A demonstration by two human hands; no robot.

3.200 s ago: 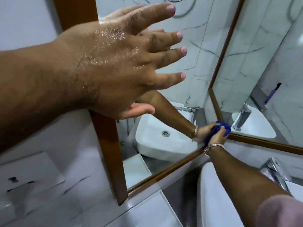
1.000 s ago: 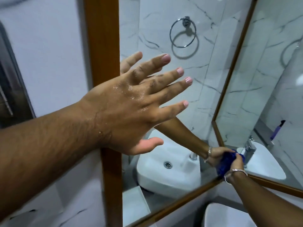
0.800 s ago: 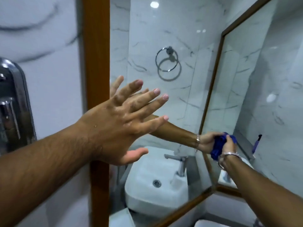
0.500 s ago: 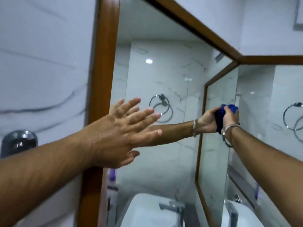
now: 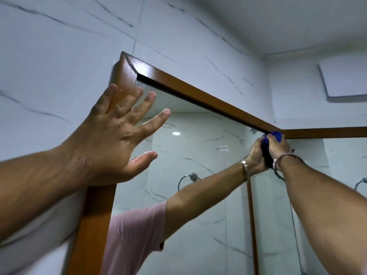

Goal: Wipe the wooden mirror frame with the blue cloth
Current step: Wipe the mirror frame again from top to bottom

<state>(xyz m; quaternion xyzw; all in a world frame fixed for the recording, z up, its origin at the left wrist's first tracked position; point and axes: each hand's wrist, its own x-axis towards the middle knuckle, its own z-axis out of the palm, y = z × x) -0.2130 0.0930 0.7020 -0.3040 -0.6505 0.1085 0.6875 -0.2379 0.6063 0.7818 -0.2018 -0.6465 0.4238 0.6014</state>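
Gripping bunched blue cloth (image 5: pixel 275 135), right hand (image 5: pixel 278 149)

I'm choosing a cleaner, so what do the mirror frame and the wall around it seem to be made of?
Mirror frame: looks like brown wood with a smooth, semi-gloss varnish, showing a soft sheen and a mitred corner. Wall: apparently glossy white marble-look tile, grey-veined with thin joint lines.

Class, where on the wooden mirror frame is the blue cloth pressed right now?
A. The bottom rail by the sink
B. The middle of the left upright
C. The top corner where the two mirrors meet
C: the right hand holds the blue cloth against the top corner of the mirror frame.
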